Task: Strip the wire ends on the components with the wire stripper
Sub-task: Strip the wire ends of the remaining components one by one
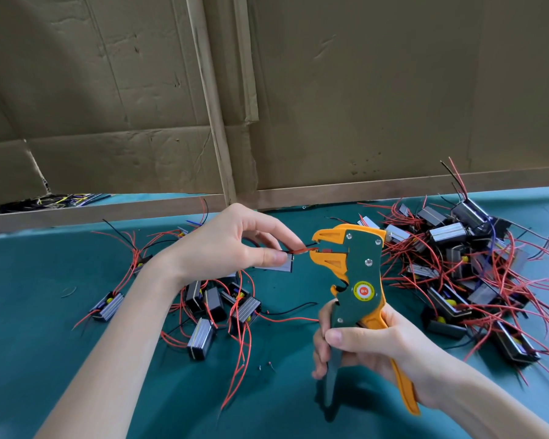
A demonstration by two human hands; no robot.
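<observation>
My left hand [235,242] pinches a small silver-cased component [281,264] above the teal table, its thumb on the case. A red wire [300,250] and a black wire run from the component into the jaws of the wire stripper [355,270]. The stripper is green and orange and stands upright. My right hand [371,346] grips its two handles low down, with the orange jaws pointing left toward the component.
A small group of like components with red wires [222,308] lies under my left hand. A larger tangled pile of components [463,274] fills the right of the teal table [45,280]. Cardboard panels [362,90] stand along the back edge.
</observation>
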